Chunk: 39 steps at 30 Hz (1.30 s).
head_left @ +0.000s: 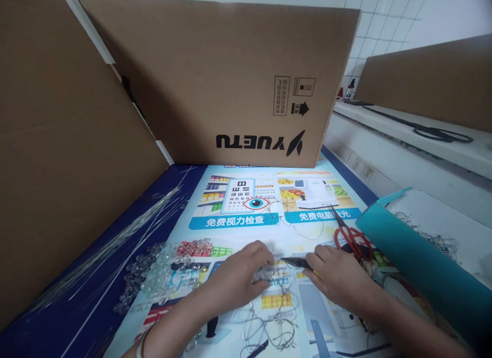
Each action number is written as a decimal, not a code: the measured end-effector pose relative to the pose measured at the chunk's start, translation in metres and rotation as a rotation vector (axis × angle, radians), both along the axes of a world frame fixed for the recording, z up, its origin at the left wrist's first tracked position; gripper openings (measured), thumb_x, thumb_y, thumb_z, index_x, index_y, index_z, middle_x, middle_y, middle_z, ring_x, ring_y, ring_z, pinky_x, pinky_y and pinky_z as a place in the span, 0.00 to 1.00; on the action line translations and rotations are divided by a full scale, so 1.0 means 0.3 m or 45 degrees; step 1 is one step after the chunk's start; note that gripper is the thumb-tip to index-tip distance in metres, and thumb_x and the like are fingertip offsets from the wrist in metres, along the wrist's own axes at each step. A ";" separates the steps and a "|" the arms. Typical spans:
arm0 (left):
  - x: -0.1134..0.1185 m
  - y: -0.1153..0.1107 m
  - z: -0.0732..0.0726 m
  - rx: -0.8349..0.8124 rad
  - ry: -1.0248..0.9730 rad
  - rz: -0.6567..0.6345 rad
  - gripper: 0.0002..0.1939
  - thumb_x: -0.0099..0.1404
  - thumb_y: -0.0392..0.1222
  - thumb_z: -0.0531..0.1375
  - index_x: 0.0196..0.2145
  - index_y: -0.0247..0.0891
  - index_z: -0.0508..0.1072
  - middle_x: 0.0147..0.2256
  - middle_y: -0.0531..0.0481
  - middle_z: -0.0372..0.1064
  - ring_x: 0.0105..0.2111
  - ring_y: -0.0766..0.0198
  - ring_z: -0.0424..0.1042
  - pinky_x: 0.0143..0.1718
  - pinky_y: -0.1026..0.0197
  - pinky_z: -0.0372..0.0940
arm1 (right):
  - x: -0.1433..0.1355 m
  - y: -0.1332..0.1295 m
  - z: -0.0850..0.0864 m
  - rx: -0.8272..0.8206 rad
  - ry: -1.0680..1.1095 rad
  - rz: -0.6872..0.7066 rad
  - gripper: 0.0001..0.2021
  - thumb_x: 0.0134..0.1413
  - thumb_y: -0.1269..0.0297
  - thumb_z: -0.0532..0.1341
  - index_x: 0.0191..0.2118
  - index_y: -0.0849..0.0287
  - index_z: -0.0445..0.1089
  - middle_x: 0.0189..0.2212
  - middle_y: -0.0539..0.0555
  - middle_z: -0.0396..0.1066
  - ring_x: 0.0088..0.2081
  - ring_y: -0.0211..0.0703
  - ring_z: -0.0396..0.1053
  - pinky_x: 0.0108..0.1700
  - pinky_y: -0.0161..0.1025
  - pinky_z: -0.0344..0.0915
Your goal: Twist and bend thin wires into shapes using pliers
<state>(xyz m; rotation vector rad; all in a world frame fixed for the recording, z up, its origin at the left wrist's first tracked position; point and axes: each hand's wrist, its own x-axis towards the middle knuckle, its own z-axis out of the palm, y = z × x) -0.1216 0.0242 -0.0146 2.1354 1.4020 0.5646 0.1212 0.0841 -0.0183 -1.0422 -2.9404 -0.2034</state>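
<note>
Fingers of the left hand [246, 268], lower centre of frame, curled and pinching thin wire [266, 272]. Right hand [340, 278], lower right of centre, closed round the pliers [296, 262]; their nose points left, just short of the left fingertips. Whether the nose grips a strand: cannot tell. Loose wire loops [266, 322] lie below the left hand, bottom centre; clear beads [165, 271] at lower left; red-handled scissors [351, 241] right of centre.

Judgement on technique: pinch near the point being worked, so the strand cannot twist; bring the nose in square, clear of skin; squeeze lightly, avoiding kinks; keep neighbouring loops from snagging.
</note>
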 end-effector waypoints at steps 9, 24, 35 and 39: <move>0.000 0.003 -0.008 -0.034 -0.007 0.086 0.12 0.58 0.34 0.56 0.40 0.42 0.65 0.40 0.51 0.64 0.38 0.61 0.64 0.37 0.61 0.59 | 0.002 0.006 -0.002 0.005 -0.015 -0.006 0.06 0.59 0.62 0.53 0.35 0.56 0.64 0.31 0.53 0.66 0.33 0.45 0.64 0.32 0.38 0.52; 0.021 0.010 -0.022 -0.108 -0.032 0.109 0.08 0.62 0.34 0.53 0.32 0.42 0.72 0.32 0.53 0.68 0.34 0.64 0.67 0.36 0.64 0.58 | -0.010 -0.032 0.022 0.059 -0.022 0.041 0.05 0.57 0.60 0.56 0.34 0.56 0.64 0.29 0.53 0.65 0.31 0.46 0.63 0.28 0.38 0.47; 0.044 -0.003 -0.004 -0.134 0.155 0.151 0.08 0.63 0.37 0.51 0.32 0.41 0.70 0.33 0.51 0.69 0.34 0.61 0.67 0.35 0.63 0.59 | -0.021 -0.039 -0.006 0.111 -0.016 0.060 0.05 0.58 0.61 0.54 0.34 0.55 0.62 0.29 0.53 0.64 0.31 0.47 0.61 0.29 0.39 0.47; 0.050 -0.005 -0.010 -0.131 0.203 0.154 0.07 0.64 0.38 0.51 0.33 0.41 0.69 0.32 0.51 0.70 0.33 0.60 0.69 0.33 0.62 0.59 | -0.020 -0.043 -0.005 0.144 -0.007 0.059 0.05 0.58 0.62 0.54 0.34 0.56 0.63 0.28 0.53 0.64 0.31 0.47 0.60 0.29 0.39 0.47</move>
